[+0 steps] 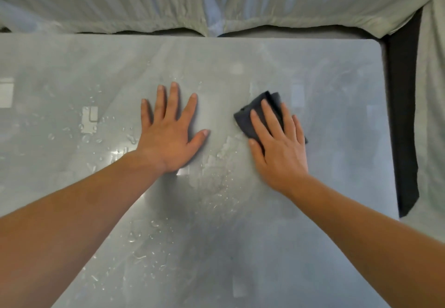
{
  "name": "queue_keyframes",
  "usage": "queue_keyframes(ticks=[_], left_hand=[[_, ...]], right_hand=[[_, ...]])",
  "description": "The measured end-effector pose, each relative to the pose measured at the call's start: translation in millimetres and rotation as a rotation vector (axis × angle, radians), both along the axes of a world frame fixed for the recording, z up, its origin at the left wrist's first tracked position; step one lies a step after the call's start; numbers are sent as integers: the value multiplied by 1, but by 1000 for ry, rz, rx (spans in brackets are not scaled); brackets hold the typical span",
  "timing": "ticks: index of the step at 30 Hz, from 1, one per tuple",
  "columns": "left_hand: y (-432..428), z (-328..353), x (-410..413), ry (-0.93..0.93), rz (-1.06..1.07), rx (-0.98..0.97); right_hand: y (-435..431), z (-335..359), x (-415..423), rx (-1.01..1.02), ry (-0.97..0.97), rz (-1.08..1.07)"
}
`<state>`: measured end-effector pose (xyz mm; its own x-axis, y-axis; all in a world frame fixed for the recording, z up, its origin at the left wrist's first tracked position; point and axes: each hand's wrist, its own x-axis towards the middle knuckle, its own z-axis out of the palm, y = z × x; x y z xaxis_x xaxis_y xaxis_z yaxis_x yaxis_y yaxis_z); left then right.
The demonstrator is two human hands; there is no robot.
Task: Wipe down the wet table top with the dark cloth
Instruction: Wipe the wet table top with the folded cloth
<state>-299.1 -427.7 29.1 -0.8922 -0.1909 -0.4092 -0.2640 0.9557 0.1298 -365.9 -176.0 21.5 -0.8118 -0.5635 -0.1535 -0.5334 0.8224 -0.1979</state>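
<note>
The dark cloth, folded and crumpled, lies on the wet desk at 3 o'clock of centre, pressed under the flat, open right hand. The left hand rests open, palm down, with water drops at 7 o'clock.

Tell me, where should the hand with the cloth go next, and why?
Probably a sweep toward the person's left and nearer edge. The right hand presses the dark cloth flat on the table top, and water patches lie just beside it, with more droplets nearer the person. The left hand rests flat, bracing.
</note>
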Motion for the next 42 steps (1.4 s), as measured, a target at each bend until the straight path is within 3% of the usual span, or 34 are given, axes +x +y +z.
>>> queue_keyframes(ticks=[3, 7, 9, 14, 16, 20, 21, 24, 26, 32, 38, 40, 42], left_hand=[[-1, 0, 0, -6, -1, 28], [-1, -4, 0, 20, 7, 47], [-2, -4, 0, 32, 9, 58], [-3, 0, 0, 30, 13, 80], [-2, 1, 0, 31, 7, 77], [-2, 1, 0, 41, 5, 68], [-2, 1, 0, 40, 7, 75], [-4, 4, 0, 32, 14, 106], [-6, 5, 0, 30, 12, 124], [-14, -1, 4, 77, -19, 132], [-21, 4, 8, 111, -37, 154], [-23, 8, 14, 120, -58, 152], [-22, 12, 24, 133, -69, 141]], right_hand=[[4, 2, -24, 10, -33, 32], [-34, -1, -88, -27, -8, -305], [-56, -2, -88, -27, 21, -366], [-43, 4, -46, 16, -28, 145], [-44, 5, -78, 10, -22, 80], [-91, 2, -116, -33, -1, -336], [-101, 1, -103, -37, 17, -304], [-101, 2, -56, -34, 19, 59], [-92, 3, -67, -1, -4, 186], [-130, -2, -115, -50, 28, -243], [-96, 5, -85, 25, -4, 272], [-90, 5, -102, 10, -13, 209], [-100, 3, -94, -55, -5, -17]])
